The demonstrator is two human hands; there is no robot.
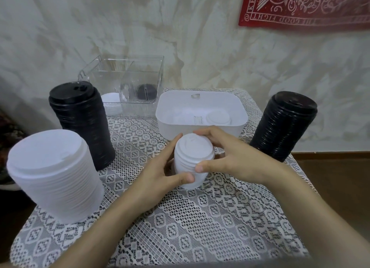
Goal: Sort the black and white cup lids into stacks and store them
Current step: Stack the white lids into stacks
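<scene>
Under both hands lies a table [200,217] covered with a white lace cloth. Up beyond the right hand [232,157], a red printed cloth [306,5] hangs on the mottled wall. Well to the left of the left hand [160,173], and nearer the person, stands a tall white stack [58,179] of lids. Just behind it stands a tall black stack [82,123]. A second black stack [284,125] stands out to the right of the right hand, near the table's edge. Straight ahead of the fingers sits a white bin [172,129] with a few loose white lids [218,116] lying in it. To the bin's left is a clear box [140,75]; a black lid [145,91] shows through its front wall. A short pile of white lids [111,104] rests against the box's left side. Between the two hands stands a short white stack [193,153], upright on the cloth just in front of the bin. Both hands grip it. The left hand's fingers curl round its left side, with the thumb pressed low on the near side. The right hand's fingers reach over the far rim of the top lid, and its thumb presses the front.
</scene>
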